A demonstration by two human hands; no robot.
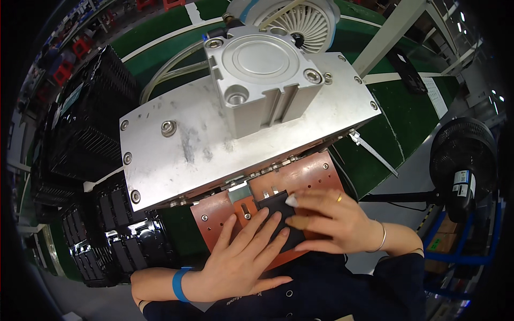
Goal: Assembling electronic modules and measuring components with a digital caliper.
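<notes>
While the black part [274, 203] lies on the orange plate [317, 174], just in front of the press [251, 115], my left hand [234, 267] is spread over its left side, not gripping. Right hand [342, 222]: fingertips at its right edge, can't tell if pinching. Placed, by my read; hands not yet clear. Can't see if fully seated.
</notes>
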